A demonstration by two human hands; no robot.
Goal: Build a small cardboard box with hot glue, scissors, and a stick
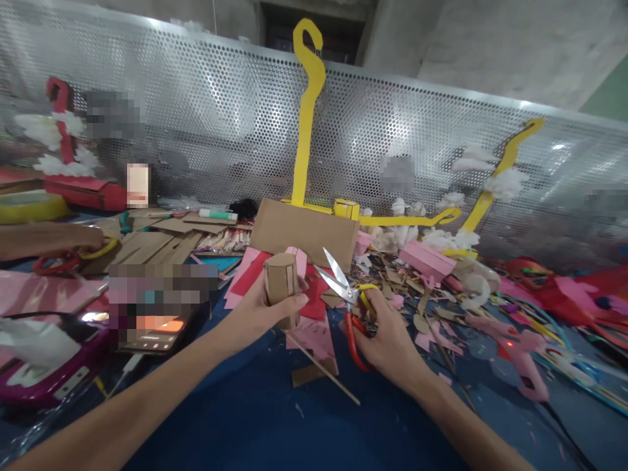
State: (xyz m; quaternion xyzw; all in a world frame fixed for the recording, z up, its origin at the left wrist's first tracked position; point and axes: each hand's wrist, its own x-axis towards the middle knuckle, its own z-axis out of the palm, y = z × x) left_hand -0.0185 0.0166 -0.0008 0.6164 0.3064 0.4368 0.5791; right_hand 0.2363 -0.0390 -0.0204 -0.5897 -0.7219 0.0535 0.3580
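My left hand [269,297] is wrapped round a small brown cardboard cylinder [281,278], which stands nearly upright in my fingers. In my right hand [385,330] is a pair of scissors [349,294] with one yellow and one red handle. The blades are spread and point up and left, apart from the cylinder. Beneath both hands lie red paper [314,291] and pink paper [314,337]. A thin stick [324,367] slants down to the right from below the cylinder, near a cardboard strip [313,373].
Behind stands a cardboard box [307,232] with a tall yellow hook shape [307,131]. A pink glue gun [515,350] lies right, among paper scraps [417,301]. A phone [161,330] and purple box [53,366] sit left. Another person's hand [83,241] reaches in at far left.
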